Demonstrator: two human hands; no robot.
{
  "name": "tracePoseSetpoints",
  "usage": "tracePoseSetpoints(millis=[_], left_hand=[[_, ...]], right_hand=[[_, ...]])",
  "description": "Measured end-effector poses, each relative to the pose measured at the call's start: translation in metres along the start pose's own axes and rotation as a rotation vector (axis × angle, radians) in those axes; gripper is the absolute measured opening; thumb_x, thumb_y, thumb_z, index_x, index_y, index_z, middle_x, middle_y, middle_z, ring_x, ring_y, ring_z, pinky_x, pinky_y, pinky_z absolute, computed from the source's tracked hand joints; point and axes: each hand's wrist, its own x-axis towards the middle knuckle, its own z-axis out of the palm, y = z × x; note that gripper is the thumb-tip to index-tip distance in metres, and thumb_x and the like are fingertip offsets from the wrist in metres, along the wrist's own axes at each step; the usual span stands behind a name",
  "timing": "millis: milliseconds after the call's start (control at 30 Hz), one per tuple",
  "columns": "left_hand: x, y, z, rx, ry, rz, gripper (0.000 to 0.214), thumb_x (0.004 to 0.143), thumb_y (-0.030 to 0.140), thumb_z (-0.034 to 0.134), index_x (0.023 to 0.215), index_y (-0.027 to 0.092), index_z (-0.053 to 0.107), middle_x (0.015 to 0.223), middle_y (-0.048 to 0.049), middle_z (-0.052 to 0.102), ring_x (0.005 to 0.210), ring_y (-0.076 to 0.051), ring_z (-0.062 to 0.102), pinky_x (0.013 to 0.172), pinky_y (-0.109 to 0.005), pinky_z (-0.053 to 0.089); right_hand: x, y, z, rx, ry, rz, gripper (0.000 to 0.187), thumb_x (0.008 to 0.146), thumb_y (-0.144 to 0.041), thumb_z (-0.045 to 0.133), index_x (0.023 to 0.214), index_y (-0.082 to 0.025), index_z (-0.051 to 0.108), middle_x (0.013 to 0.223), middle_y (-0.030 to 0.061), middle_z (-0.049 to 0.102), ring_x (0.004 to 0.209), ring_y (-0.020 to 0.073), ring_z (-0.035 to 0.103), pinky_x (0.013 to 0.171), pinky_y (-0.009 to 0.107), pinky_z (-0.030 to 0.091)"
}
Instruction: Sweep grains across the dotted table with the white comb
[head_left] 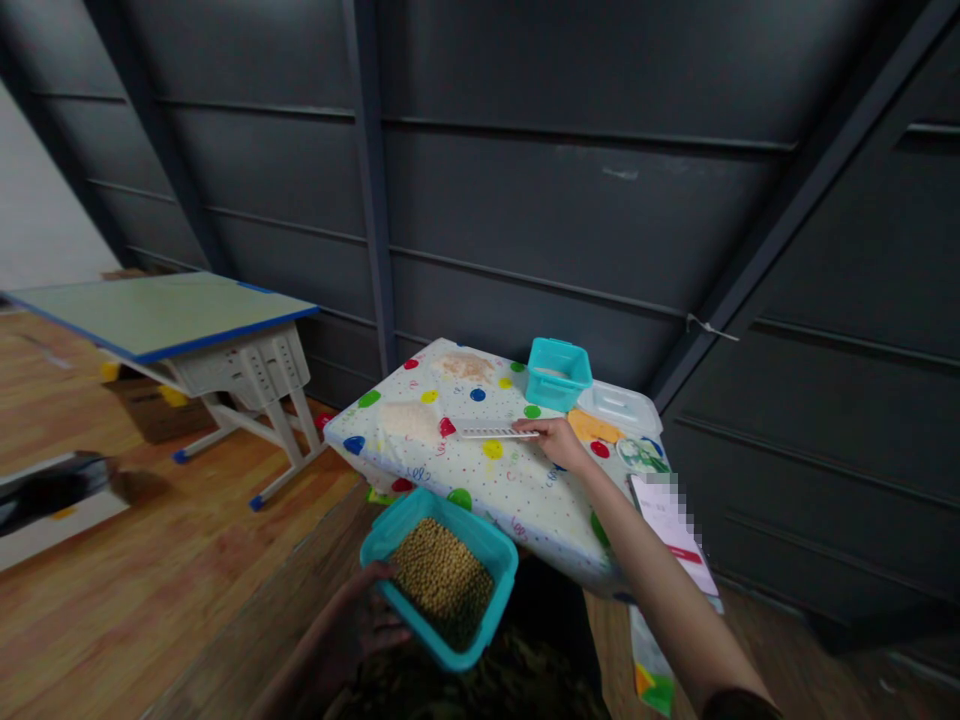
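My left hand [375, 610] is closed on the left wall of a teal plastic box [504, 590], thumb over the rim, at the near edge of the table. Yellowish round beans, like soybeans [442, 570], fill its lower part. Over the table, my right hand [559, 442] grips one end of a flat white slotted tool [491, 431], its exact kind unclear. The tool points left toward a spread of fine white grains [409, 420] on the cloth. Farther back lies a patch of light brown grains [465, 367].
A second teal box [559, 385] with something pale inside stands at the back of the dotted tablecloth [517, 480]. Beside it are a clear lid [619, 407], an orange cloth-like piece [592, 425] and a phone or tablet [675, 530]. A desk [172, 305] stands left.
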Motion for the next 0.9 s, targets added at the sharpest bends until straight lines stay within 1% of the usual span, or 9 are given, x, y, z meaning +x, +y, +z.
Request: tracePoseSetpoints(millis=[267, 333, 433, 500, 567, 633, 733, 833, 900], left_hand=[[-0.004, 0.006, 0.008, -0.024, 0.045, -0.012, 0.032, 0.079, 0.03, 0.085, 0.1, 0.028, 0.061, 0.073, -0.001, 0.078, 0.076, -0.032, 0.084, 0.074, -0.04, 0.07], [-0.008, 0.007, 0.011, -0.041, 0.023, -0.001, 0.033, 0.076, 0.026, 0.084, 0.102, 0.027, 0.064, 0.075, -0.0022, 0.079, 0.076, -0.033, 0.085, 0.074, -0.04, 0.07], [-0.012, 0.01, 0.016, -0.041, 0.034, 0.003, 0.037, 0.075, 0.025, 0.081, 0.111, 0.028, 0.07, 0.075, 0.0006, 0.08, 0.079, -0.034, 0.086, 0.074, -0.04, 0.07], [-0.012, 0.011, 0.019, -0.014, 0.077, -0.012, 0.032, 0.078, 0.028, 0.08, 0.109, 0.028, 0.07, 0.07, 0.002, 0.077, 0.077, -0.033, 0.086, 0.072, -0.04, 0.07], [-0.011, 0.011, 0.019, 0.014, 0.08, -0.015, 0.024, 0.081, 0.03, 0.081, 0.101, 0.028, 0.067, 0.069, 0.0014, 0.077, 0.077, -0.033, 0.086, 0.075, -0.04, 0.07], [-0.01, 0.01, 0.016, 0.028, 0.033, -0.007, 0.022, 0.083, 0.031, 0.082, 0.096, 0.028, 0.065, 0.074, 0.0001, 0.08, 0.084, -0.034, 0.087, 0.081, -0.042, 0.071], [-0.008, 0.008, 0.009, 0.018, -0.039, 0.0, 0.023, 0.086, 0.035, 0.084, 0.098, 0.028, 0.065, 0.082, -0.0022, 0.083, 0.09, -0.036, 0.088, 0.086, -0.044, 0.07], [-0.004, 0.006, 0.006, 0.002, -0.047, 0.01, 0.026, 0.088, 0.034, 0.084, 0.102, 0.028, 0.064, 0.079, -0.0017, 0.082, 0.085, -0.034, 0.087, 0.085, -0.044, 0.07], [-0.001, 0.006, 0.006, 0.015, 0.001, -0.005, 0.026, 0.089, 0.032, 0.083, 0.105, 0.029, 0.063, 0.073, 0.0014, 0.078, 0.083, -0.033, 0.087, 0.085, -0.044, 0.07]], right_hand=[[-0.015, -0.02, -0.006, -0.025, 0.047, 0.018, 0.021, 0.081, -0.016, 0.078, 0.088, -0.028, 0.093, 0.102, 0.0057, 0.091, 0.092, 0.031, 0.087, 0.095, 0.045, 0.069], [-0.017, -0.024, -0.008, -0.031, 0.038, 0.015, 0.02, 0.081, -0.018, 0.078, 0.087, -0.028, 0.093, 0.101, 0.0053, 0.091, 0.09, 0.0313, 0.086, 0.092, 0.044, 0.069], [-0.019, -0.026, -0.01, -0.034, 0.02, 0.002, 0.018, 0.081, -0.021, 0.078, 0.086, -0.029, 0.093, 0.1, 0.0044, 0.091, 0.089, 0.0319, 0.086, 0.09, 0.044, 0.068], [-0.019, -0.026, -0.011, -0.033, 0.029, 0.004, 0.017, 0.081, -0.022, 0.077, 0.084, -0.029, 0.092, 0.1, 0.0048, 0.091, 0.089, 0.0328, 0.086, 0.091, 0.045, 0.068], [-0.021, -0.024, -0.01, -0.031, 0.082, 0.017, 0.016, 0.082, -0.024, 0.077, 0.082, -0.03, 0.092, 0.1, 0.0054, 0.091, 0.091, 0.0343, 0.086, 0.093, 0.048, 0.068], [-0.024, -0.021, -0.01, -0.031, 0.164, 0.029, 0.013, 0.081, -0.027, 0.078, 0.082, -0.03, 0.091, 0.101, 0.0055, 0.091, 0.093, 0.036, 0.086, 0.095, 0.049, 0.068], [-0.032, -0.018, -0.013, -0.035, 0.28, 0.024, 0.013, 0.083, -0.035, 0.078, 0.085, -0.029, 0.09, 0.102, 0.0059, 0.091, 0.095, 0.0364, 0.084, 0.092, 0.047, 0.067], [-0.039, -0.018, -0.015, -0.034, 0.38, 0.042, 0.026, 0.085, -0.048, 0.077, 0.086, -0.024, 0.087, 0.09, 0.008, 0.089, 0.085, 0.0337, 0.081, 0.081, 0.042, 0.065], [-0.042, -0.022, -0.011, 0.022, 0.413, 0.084, 0.038, 0.084, -0.059, 0.077, 0.088, -0.022, 0.084, 0.084, 0.0092, 0.086, 0.078, 0.0316, 0.079, 0.071, 0.04, 0.064]])
